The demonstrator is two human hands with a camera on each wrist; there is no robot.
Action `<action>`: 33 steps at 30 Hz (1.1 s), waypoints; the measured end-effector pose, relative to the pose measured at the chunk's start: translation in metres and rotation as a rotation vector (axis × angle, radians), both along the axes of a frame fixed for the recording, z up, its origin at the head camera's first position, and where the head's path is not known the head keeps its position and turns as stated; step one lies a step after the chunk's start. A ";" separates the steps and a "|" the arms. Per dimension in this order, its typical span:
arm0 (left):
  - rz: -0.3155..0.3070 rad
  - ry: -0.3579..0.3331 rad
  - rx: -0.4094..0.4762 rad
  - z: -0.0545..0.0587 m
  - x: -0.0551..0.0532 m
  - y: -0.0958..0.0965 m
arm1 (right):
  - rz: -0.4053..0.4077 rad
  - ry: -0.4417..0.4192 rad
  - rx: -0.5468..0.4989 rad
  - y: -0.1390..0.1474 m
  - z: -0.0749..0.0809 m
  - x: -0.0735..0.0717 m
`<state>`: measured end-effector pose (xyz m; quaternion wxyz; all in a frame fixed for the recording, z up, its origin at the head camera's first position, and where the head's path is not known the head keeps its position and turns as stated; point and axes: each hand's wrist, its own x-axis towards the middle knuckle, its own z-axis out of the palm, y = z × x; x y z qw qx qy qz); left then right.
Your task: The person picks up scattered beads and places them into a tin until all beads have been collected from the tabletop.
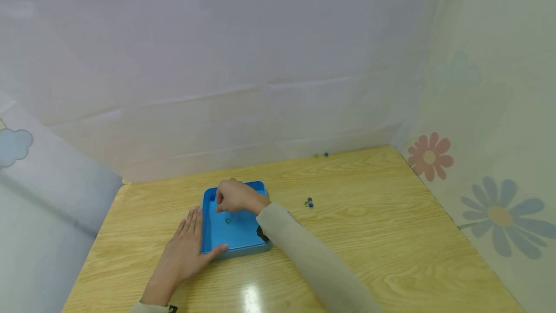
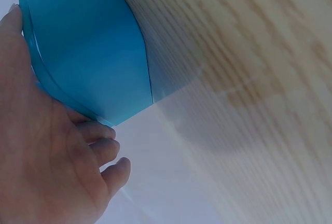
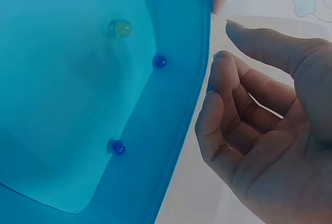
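A shallow blue tray (image 1: 236,245) sits on the wooden table. My left hand (image 1: 184,250) lies at its front left corner, straight fingers along the left side and thumb spread over the front rim. Over the tray hangs my right hand (image 1: 234,196), fingers loosely bent and thumb apart from them; nothing shows between them in the right wrist view. Inside the tray, that view shows a clear yellowish marble (image 3: 122,28), a dark blue marble (image 3: 161,61) by the wall and another blue marble (image 3: 118,147). My right hand and forearm hide part of the tray in the head view.
Right of the tray, a small cluster of blue and greenish marbles (image 1: 310,205) lies on the table (image 1: 391,235). Near the back edge are a clear yellowish marble (image 1: 316,156) and a dark marble (image 1: 326,154). Pale cloth (image 1: 260,62) hangs behind the table.
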<state>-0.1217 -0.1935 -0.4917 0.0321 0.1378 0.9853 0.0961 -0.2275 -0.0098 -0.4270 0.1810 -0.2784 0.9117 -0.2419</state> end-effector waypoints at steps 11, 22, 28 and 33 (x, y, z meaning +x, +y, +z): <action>-0.002 -0.008 0.002 -0.001 0.000 0.000 | -0.001 0.024 -0.040 0.012 0.019 0.005; -0.007 0.002 -0.003 0.000 -0.001 0.000 | -0.032 0.030 -0.079 0.028 0.029 0.006; -0.010 0.029 -0.004 -0.001 -0.001 0.001 | -0.045 0.045 -0.119 0.041 0.034 0.008; -0.007 0.034 -0.016 -0.002 0.000 0.001 | -0.057 0.039 -0.171 0.051 0.036 0.010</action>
